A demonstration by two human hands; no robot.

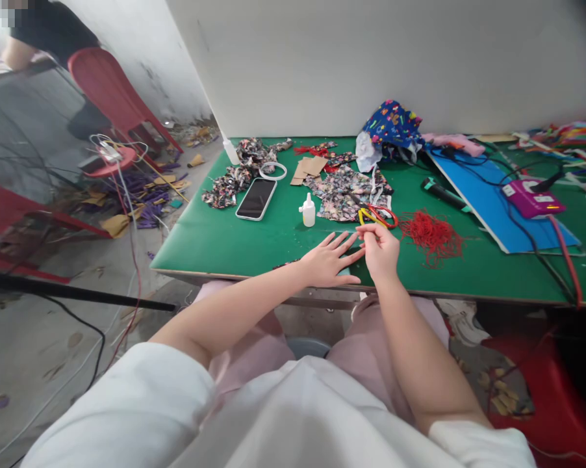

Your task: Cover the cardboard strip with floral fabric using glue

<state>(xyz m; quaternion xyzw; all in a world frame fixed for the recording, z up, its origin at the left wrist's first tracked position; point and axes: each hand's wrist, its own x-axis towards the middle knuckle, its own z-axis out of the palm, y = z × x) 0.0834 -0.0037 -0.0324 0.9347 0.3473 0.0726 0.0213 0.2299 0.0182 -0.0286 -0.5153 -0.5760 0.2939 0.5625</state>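
My left hand (326,262) is stretched out over the front edge of the green table (210,240), its fingers spread. Beside its fingertips, my right hand (381,252) is closed in a pinch; whatever it may hold is too small to make out. Just beyond the right hand lies a cutting tool with red and yellow handles (378,216), its tip on floral fabric pieces (342,192). A small white dropper bottle (308,212) stands upright past my left hand. Right of my right hand is a tangled pile of red strings (432,235).
A phone (256,199), white ring (273,171), gathered floral fabric (227,185) and brown card pieces (308,169) lie further back. At right are a blue board (490,201), magenta box (531,199) with cables, and patterned blue cloth (393,127). A person (54,29) sits at far left.
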